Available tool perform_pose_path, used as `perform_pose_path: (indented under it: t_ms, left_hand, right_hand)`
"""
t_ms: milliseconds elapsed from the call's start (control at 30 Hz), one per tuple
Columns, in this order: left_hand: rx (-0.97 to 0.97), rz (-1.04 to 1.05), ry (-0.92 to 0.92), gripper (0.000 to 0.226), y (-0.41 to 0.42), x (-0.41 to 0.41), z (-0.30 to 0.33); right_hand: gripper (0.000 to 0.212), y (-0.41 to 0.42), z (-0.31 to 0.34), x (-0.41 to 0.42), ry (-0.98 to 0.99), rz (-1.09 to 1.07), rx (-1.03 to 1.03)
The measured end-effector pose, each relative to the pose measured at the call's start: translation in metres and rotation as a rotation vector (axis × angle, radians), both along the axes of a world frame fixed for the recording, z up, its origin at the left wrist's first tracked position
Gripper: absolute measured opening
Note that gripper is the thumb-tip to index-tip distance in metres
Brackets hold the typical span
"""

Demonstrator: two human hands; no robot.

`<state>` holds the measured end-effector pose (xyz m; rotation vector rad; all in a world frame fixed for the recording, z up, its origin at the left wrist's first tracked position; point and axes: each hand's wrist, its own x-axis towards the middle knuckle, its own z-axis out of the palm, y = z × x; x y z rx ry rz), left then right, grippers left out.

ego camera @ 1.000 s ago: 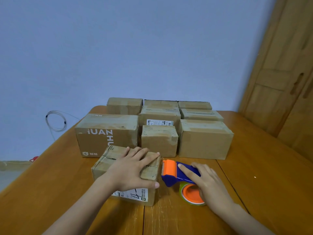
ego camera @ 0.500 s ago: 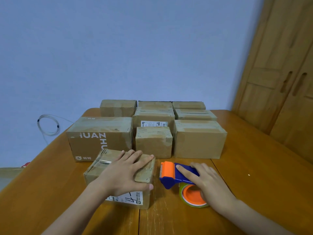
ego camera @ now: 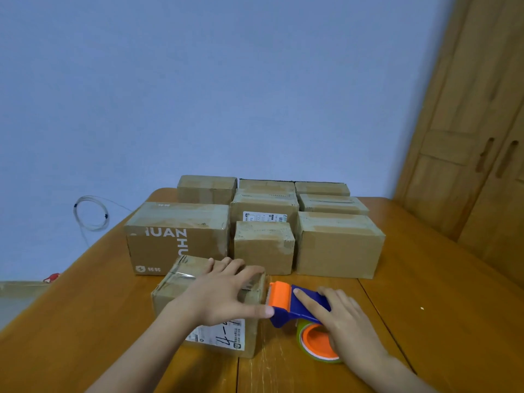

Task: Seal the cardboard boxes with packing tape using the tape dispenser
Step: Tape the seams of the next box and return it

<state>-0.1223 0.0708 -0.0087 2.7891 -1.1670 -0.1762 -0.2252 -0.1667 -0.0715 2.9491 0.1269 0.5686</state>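
Observation:
A small cardboard box (ego camera: 181, 282) with a white label on its near side sits on the wooden table (ego camera: 453, 321) in front of me. My left hand (ego camera: 224, 296) presses flat on its top with straight fingers, and the thumb reaches over the right edge. Right beside the box stands the blue and orange tape dispenser (ego camera: 280, 302), its orange head at the box's right side. My right hand (ego camera: 348, 321) grips the dispenser's handle, index finger stretched along the blue body. Part of the tape roll (ego camera: 314, 341) shows under that hand.
Several more cardboard boxes stand in rows behind, among them a large printed one (ego camera: 175, 236), a small one (ego camera: 263, 248) and a wider one (ego camera: 337, 245). Wooden cabinet doors (ego camera: 482, 137) rise at the right. A coiled cable (ego camera: 90, 212) hangs on the wall at left.
The dispenser's orange head has come closer to the box's right side, and my left thumb now lies next to it. My left hand stays on the box top.

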Motion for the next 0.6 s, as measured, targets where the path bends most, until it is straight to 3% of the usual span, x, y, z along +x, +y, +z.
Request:
perform_pose_path:
  t_ms: [67, 200, 533, 600]
  left_hand:
    - [-0.015, 0.043, 0.003, 0.103, -0.009, -0.001, 0.003]
    - [-0.027, 0.095, -0.025, 0.066, -0.017, -0.004, -0.001]
    - [-0.058, 0.138, -0.053, 0.044, -0.026, -0.007, -0.008]
    - [-0.050, 0.140, -0.047, 0.053, -0.026, -0.008, -0.008]
  right_hand:
    - [0.120, 0.000, -0.001, 0.001, -0.024, 0.009, 0.010]
    - [0.118, 0.004, 0.000, 0.004, -0.023, 0.009, 0.018]
    - [0.121, 0.000, 0.002, 0.002, 0.052, -0.013, 0.008]
    - [0.123, -0.001, 0.001, 0.002, 0.063, -0.015, 0.011]
